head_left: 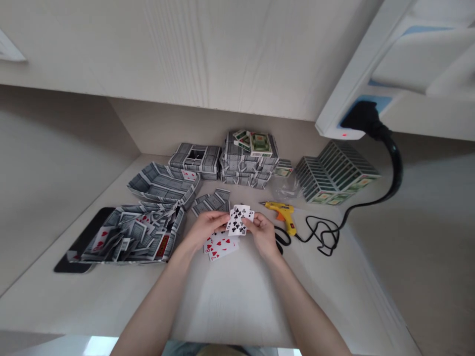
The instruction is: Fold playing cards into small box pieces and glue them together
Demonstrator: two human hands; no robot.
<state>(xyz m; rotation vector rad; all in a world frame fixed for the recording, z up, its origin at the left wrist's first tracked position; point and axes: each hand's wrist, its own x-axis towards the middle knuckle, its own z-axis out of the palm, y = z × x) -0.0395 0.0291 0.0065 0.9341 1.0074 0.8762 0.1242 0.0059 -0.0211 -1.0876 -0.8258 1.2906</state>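
Note:
Between my two hands are a few playing cards [238,221], face up, with a ten of clubs on top and another card's edge showing behind it. My left hand [208,228] pinches their left edge. My right hand [262,232] grips the right side, thumb on the face. Below my left hand, several loose red-suited cards [221,248] lie face up on the table, partly hidden by the fingers. Just beyond, some grey-backed cards [212,201] are spread face down.
At left, a box made of cards [128,257] holds a jumble of cards, beside an open card tray [163,185]. Card-built boxes [248,165] stand at the back. To the right lie a yellow glue gun [284,213], its black cord [326,232] and stacked card packs [336,173].

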